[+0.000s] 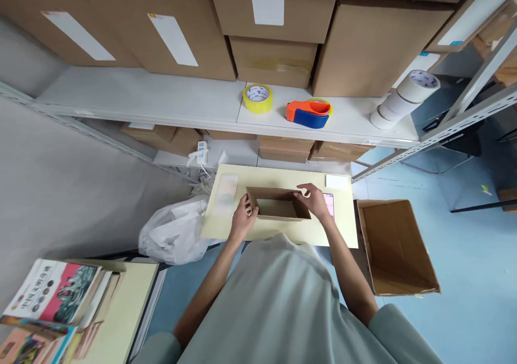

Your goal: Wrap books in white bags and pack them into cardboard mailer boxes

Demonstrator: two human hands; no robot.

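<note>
A small brown cardboard box [278, 193] stands open at the top on a cream tabletop [266, 175], in front of my body. My left hand [243, 218] grips its left end, thumb at the near corner and fingers along the outside. At the far right corner, my right hand [314, 201] has its thumb and forefinger on either side of the rim. A phone [329, 204] with a lit pink screen lies partly hidden behind my right hand. Inside the box shows a paler floor; whether that is its bottom or the tabletop I cannot tell.
On the shelf ahead sit a yellow tape roll [257, 99], an orange and blue tape dispenser [308, 113] and stacked white rolls [404, 100]. A large open carton [398, 245] stands right. To the left are a white plastic bag [177, 232] and piled books [52, 291].
</note>
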